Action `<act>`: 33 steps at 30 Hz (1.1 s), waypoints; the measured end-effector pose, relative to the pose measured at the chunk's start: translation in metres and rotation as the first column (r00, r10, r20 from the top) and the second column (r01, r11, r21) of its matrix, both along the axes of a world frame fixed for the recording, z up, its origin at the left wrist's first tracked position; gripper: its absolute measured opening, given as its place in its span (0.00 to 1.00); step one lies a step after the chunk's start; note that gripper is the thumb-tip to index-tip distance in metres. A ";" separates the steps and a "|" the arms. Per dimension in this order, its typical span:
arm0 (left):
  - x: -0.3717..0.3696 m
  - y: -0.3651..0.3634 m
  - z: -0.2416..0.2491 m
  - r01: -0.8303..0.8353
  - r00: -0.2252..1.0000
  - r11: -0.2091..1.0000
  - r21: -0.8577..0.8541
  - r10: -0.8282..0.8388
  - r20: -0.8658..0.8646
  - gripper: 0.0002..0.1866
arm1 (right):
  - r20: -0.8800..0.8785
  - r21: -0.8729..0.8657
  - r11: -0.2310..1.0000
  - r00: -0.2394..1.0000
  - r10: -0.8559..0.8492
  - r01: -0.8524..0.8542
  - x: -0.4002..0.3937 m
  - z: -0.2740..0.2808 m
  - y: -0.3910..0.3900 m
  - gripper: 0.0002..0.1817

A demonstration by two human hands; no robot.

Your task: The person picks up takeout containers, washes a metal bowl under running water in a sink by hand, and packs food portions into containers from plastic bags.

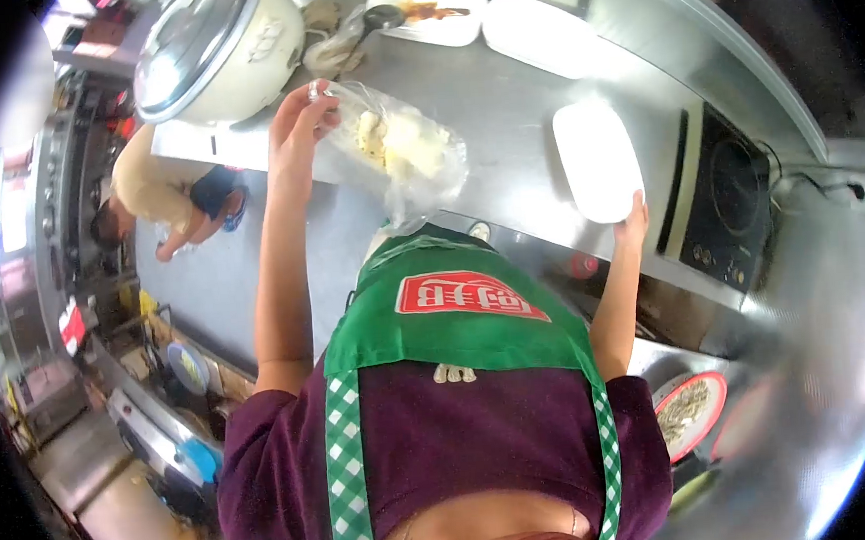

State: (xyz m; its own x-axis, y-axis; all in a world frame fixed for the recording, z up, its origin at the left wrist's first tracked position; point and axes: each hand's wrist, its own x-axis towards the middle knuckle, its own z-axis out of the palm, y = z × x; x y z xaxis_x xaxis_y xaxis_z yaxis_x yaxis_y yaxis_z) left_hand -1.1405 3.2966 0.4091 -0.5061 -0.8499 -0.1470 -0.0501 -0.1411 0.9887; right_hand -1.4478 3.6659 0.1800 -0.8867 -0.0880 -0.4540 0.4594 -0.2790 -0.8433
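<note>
My left hand (306, 117) is closed on the gathered top of a clear plastic bag (447, 175). Inside the bag are pale yellow-white pieces of food (393, 142); the bag hangs over the near edge of the steel counter (510, 161). My right hand (633, 220) grips the near end of a white oblong dish (598, 161), thumb at its rim. The dish is over the right part of the counter, its surface washed out by glare.
A large rice cooker (216, 55) stands at the back left. Along the back are a white dish with a black spoon and brown sauce (427, 13) and a white tray (537, 34). An induction cooker (730, 187) is at the right. Another person (160, 183) bends down at the left.
</note>
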 end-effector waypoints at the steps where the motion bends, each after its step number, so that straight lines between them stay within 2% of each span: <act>1: 0.005 -0.002 -0.001 -0.021 0.998 0.999 -0.032 0.023 0.061 0.15 | 0.039 0.038 0.999 0.999 -0.016 0.015 0.001 -0.004 -0.001 0.24; 2: 0.010 -0.003 -0.002 -0.043 0.991 0.997 -0.068 0.051 0.121 0.15 | 0.075 0.073 0.997 0.997 -0.030 0.024 0.001 -0.006 -0.001 0.24; 4: 0.020 -0.004 -0.014 -0.148 0.987 0.983 -0.109 0.154 0.052 0.15 | 0.082 0.061 0.998 0.996 0.018 -0.023 -0.002 -0.010 0.003 0.25; 7: 0.045 -0.012 -0.031 -0.086 0.952 0.961 -0.261 0.156 0.263 0.17 | 0.119 0.182 0.982 0.993 0.023 -0.045 -0.010 -0.006 0.004 0.23; 8: 0.049 -0.011 -0.033 -0.073 0.915 0.953 -0.295 0.182 0.361 0.18 | 0.039 0.209 0.975 0.997 0.068 -0.075 -0.014 -0.009 0.006 0.24; 9: 0.055 -0.007 -0.039 -0.123 0.914 0.942 -0.311 0.230 0.334 0.20 | -0.023 0.242 0.966 0.995 0.099 -0.090 -0.021 -0.022 0.014 0.24; 10: 0.060 -0.006 -0.047 -0.176 0.909 0.928 -0.327 0.281 0.307 0.22 | -0.109 0.347 0.930 0.979 0.170 -0.122 -0.032 -0.036 0.021 0.23; 11: 0.069 -0.005 -0.054 -0.213 0.907 0.913 -0.347 0.317 0.277 0.23 | -0.114 0.430 0.884 0.961 0.253 -0.182 -0.031 -0.025 0.021 0.24; 12: 0.080 -0.004 -0.061 -0.251 0.901 0.896 -0.365 0.354 0.249 0.25 | -0.210 0.674 0.727 0.909 0.360 -0.132 -0.037 -0.032 0.025 0.23; 13: 0.091 -0.003 -0.072 -0.291 0.886 0.880 -0.376 0.396 0.241 0.26 | -0.175 0.908 0.406 0.791 0.587 -0.101 -0.044 -0.025 0.029 0.23; 14: 0.100 -0.004 -0.077 -0.325 0.873 0.863 -0.388 0.431 0.227 0.27 | -0.303 0.902 0.432 0.714 0.631 0.002 -0.039 -0.013 0.019 0.23; 15: 0.108 -0.002 -0.073 -0.345 0.851 0.846 -0.406 0.464 0.245 0.28 | -0.486 0.868 0.247 0.639 0.596 0.431 -0.034 -0.018 0.009 0.21; 16: 0.112 0.002 -0.070 -0.359 0.834 0.833 -0.420 0.489 0.257 0.28 | -0.469 0.883 0.321 0.682 0.562 0.344 -0.016 0.014 -0.014 0.21; 18: 0.126 0.011 -0.056 -0.365 0.827 0.844 -0.393 0.488 0.279 0.27 | -0.551 0.826 0.477 0.613 0.567 0.300 0.005 0.037 -0.052 0.21; 20: 0.144 0.021 -0.040 -0.361 0.843 0.881 -0.306 0.448 0.297 0.25 | -0.583 0.758 0.638 0.578 0.571 0.135 0.034 0.064 -0.100 0.20; 21: 0.160 0.026 -0.040 -0.371 0.850 0.882 -0.291 0.448 0.277 0.24 | -0.593 0.750 0.657 0.516 0.618 0.076 0.048 0.077 -0.120 0.19; 22: 0.183 0.030 -0.041 -0.388 0.854 0.883 -0.263 0.452 0.259 0.23 | -0.661 0.679 0.734 0.459 0.594 0.029 0.068 0.094 -0.142 0.18; 24: 0.237 0.045 -0.044 -0.438 0.851 0.875 -0.205 0.477 0.221 0.22 | -0.718 0.535 0.834 0.448 0.532 -0.134 0.112 0.133 -0.181 0.16; 26: 0.301 0.070 -0.048 -0.541 0.816 0.836 -0.093 0.548 0.183 0.21 | -0.790 0.506 0.840 0.285 0.542 -0.196 0.159 0.182 -0.210 0.15; 27: 0.336 0.087 -0.052 -0.594 0.791 0.804 -0.033 0.591 0.160 0.21 | -0.817 0.494 0.846 0.227 0.531 -0.202 0.195 0.212 -0.221 0.14; 28: 0.357 0.104 -0.061 -0.668 0.738 0.744 0.020 0.658 0.151 0.21 | -0.883 0.432 0.873 0.087 0.460 -0.226 0.194 0.212 -0.238 0.13; 30: 0.436 0.153 -0.074 -0.784 0.620 0.606 0.135 0.774 0.129 0.21 | -0.933 0.334 0.874 0.011 0.361 -0.352 0.262 0.241 -0.254 0.13; 33: 0.532 0.236 -0.105 -0.944 0.297 0.267 0.192 0.943 0.149 0.16 | -0.882 0.361 0.734 0.045 0.469 -0.575 0.356 0.252 -0.270 0.13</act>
State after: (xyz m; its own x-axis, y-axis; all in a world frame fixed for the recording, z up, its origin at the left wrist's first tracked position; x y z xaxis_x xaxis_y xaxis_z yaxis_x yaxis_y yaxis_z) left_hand -0.6085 3.5322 0.3043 0.6314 -0.6751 -0.3814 0.2584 -0.2805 0.9244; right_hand -1.0920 3.3958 0.4323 -0.3602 -0.7037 0.6124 -0.5072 -0.4032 -0.7617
